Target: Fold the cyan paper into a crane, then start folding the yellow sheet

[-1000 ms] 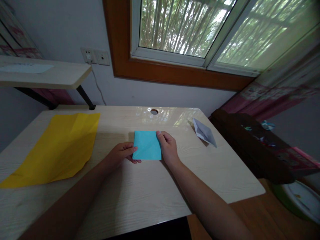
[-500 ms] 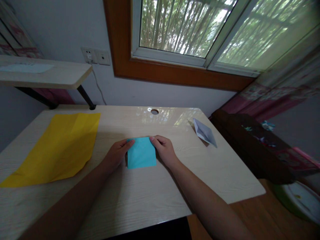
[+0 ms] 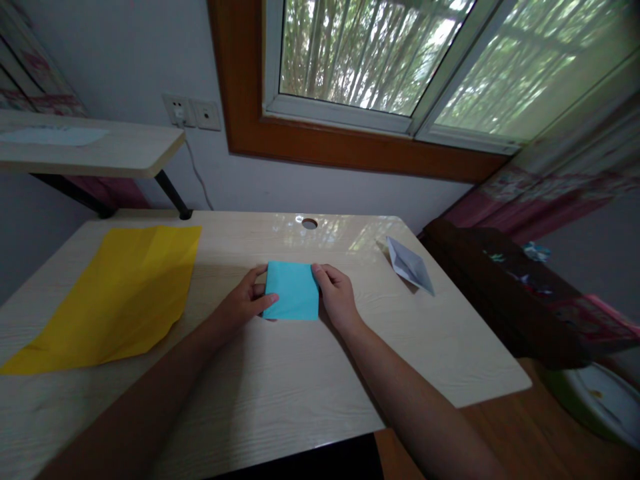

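A small square of light-blue paper [image 3: 294,291] is held just over the middle of the table, its flat face toward me. My left hand [image 3: 249,298] grips its left edge, thumb on the front and fingers reaching behind. At the upper right corner my right hand [image 3: 339,293] pinches the paper between thumb and fingers; the fingertips behind it are hidden. Whether the paper is one sheet or folded layers I cannot tell.
A large yellow sheet [image 3: 125,293] lies on the left of the table [image 3: 300,393]. A folded white paper [image 3: 410,265] stands at the right. Behind are a cable hole [image 3: 309,224] and a raised shelf [image 3: 145,147] on black legs.
The blue paper has shifted slightly right and away from me, and its tilt has changed. My left hand has slid from its upper left corner down to the left edge.
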`<state>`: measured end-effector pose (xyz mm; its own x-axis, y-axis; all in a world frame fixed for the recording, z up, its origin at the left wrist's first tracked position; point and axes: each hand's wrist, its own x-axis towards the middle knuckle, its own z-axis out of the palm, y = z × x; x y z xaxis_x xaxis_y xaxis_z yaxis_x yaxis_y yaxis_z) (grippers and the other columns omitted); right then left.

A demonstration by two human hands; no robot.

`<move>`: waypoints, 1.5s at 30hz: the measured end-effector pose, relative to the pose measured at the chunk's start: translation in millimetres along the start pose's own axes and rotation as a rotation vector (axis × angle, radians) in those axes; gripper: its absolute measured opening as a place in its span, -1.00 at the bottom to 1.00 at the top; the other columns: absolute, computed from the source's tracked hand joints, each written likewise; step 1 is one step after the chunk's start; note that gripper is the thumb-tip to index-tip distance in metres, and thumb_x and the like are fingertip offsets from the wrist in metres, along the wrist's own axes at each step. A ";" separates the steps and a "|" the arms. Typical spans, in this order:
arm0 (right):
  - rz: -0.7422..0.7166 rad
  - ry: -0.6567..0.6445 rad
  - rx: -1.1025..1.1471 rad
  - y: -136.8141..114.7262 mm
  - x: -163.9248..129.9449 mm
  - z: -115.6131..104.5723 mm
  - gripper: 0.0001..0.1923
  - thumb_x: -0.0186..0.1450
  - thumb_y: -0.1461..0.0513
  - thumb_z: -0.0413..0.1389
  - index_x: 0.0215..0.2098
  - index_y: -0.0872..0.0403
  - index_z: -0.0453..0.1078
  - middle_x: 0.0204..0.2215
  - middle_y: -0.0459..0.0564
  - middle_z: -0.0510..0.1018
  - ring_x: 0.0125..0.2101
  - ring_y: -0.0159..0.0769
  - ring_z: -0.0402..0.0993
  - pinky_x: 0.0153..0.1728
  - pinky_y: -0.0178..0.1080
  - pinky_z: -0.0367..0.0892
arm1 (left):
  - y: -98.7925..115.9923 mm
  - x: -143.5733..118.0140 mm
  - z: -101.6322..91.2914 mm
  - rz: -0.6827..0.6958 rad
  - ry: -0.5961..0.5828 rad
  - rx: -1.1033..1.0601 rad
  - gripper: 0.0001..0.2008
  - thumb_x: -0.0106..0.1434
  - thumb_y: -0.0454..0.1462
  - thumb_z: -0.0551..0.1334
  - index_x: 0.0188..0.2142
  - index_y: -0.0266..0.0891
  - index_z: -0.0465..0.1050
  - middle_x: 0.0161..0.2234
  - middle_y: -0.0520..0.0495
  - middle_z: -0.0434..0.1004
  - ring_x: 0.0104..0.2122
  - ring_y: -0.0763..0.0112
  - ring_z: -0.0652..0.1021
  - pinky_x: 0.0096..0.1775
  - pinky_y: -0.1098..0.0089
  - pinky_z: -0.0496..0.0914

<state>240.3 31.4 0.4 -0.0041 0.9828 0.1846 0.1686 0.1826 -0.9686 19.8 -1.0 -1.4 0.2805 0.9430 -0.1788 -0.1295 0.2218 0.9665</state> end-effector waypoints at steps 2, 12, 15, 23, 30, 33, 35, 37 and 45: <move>0.010 0.002 0.012 0.0 0.4 -0.1 -0.57 0.36 -0.06 0.13 -0.48 0.07 0.42 -0.54 -0.12 0.34 -0.47 -0.33 0.23 -0.43 -0.28 0.15 | 0.0 -0.1 0.6 -0.006 -0.003 -0.002 -0.09 0.12 -0.14 0.45 0.34 -0.13 0.01 -0.21 -0.07 0.63 -0.33 0.28 0.64 -0.35 0.30 0.57; 0.017 -0.080 0.225 -2.4 -2.8 5.4 -0.55 0.41 0.02 0.08 0.22 -0.06 0.33 -0.45 -0.18 0.43 -0.58 -0.42 0.35 -0.54 -0.33 0.27 | 5.5 -3.0 0.4 0.170 0.235 0.081 -0.12 0.29 -0.14 0.32 0.45 0.00 -0.15 -0.46 0.16 0.43 -0.45 0.43 0.53 -0.36 0.32 0.63; 0.020 -0.160 0.240 -0.1 -3.9 6.2 -0.58 0.40 0.05 0.08 0.19 -0.08 0.36 -0.30 -0.11 0.52 -0.54 -0.44 0.40 -0.48 -0.32 0.34 | 6.0 -3.3 -2.8 0.191 0.303 0.141 -0.30 0.31 -0.11 0.28 0.38 -0.06 0.13 -0.41 0.10 0.44 -0.39 0.40 0.53 -0.32 0.30 0.64; -0.097 -0.299 0.065 5.7 -5.2 3.8 -0.66 0.35 0.16 0.13 0.09 -0.10 0.50 -0.13 -0.01 0.54 -0.33 -0.32 0.47 -0.28 -0.23 0.40 | 0.7 -3.0 -9.6 0.213 0.358 0.315 -0.64 0.32 -0.05 0.24 -0.03 -0.18 0.60 -0.13 -0.05 0.58 -0.17 0.23 0.54 -0.21 0.28 0.60; -0.295 -0.407 -0.036 8.3 -1.3 2.9 -0.76 0.30 0.19 0.27 -0.05 -0.11 0.59 -0.08 0.03 0.46 -0.06 -0.18 0.43 -0.07 -0.15 0.38 | 1.2 -4.3 -10.0 0.280 0.348 0.507 -0.72 0.37 -0.14 0.19 -0.06 -0.14 0.62 -0.20 -0.02 0.63 -0.22 0.29 0.56 -0.14 0.32 0.51; -0.301 -0.427 -0.047 7.8 -1.7 3.6 -0.80 0.28 0.15 0.31 -0.11 -0.11 0.60 -0.05 0.03 0.46 -0.03 -0.15 0.42 -0.03 -0.12 0.37 | 0.1 -5.0 -7.0 0.262 0.261 0.416 -0.71 0.37 -0.12 0.19 -0.08 -0.17 0.61 -0.24 -0.02 0.60 -0.28 0.30 0.58 -0.22 0.32 0.56; -0.311 -0.408 -0.038 7.6 -1.8 3.7 -0.86 0.28 0.12 0.31 -0.18 -0.09 0.61 -0.08 0.02 0.48 -0.04 -0.15 0.43 -0.01 -0.10 0.35 | -1.0 -5.8 -5.3 0.270 0.192 0.367 -0.72 0.37 -0.12 0.20 -0.10 -0.18 0.61 -0.23 -0.04 0.59 -0.28 0.30 0.61 -0.23 0.31 0.58; -0.304 -0.368 -0.030 7.8 -1.2 3.3 -0.88 0.31 0.10 0.29 -0.24 -0.07 0.61 -0.11 0.01 0.51 -0.04 -0.15 0.44 0.01 -0.10 0.33 | -1.9 -6.7 -4.5 0.305 0.139 0.399 -0.74 0.36 -0.14 0.22 -0.12 -0.19 0.62 -0.24 -0.05 0.59 -0.29 0.31 0.61 -0.23 0.32 0.57; -0.128 -0.289 0.002 11.6 0.5 3.1 -0.77 0.31 0.03 0.26 -0.29 0.03 0.50 -0.27 -0.04 0.51 -0.20 -0.23 0.41 -0.13 -0.20 0.32 | -1.8 -6.9 -3.0 0.425 0.114 0.579 -0.84 0.20 -0.20 0.39 -0.25 -0.19 0.56 -0.39 0.04 0.55 -0.41 0.45 0.52 -0.37 0.48 0.41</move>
<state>239.1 34.1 -11.3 -0.3054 0.9188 0.2503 0.1464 0.3050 -0.9410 15.2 -7.2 -2.4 0.2132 0.9456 0.2459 0.3275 -0.3063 0.8938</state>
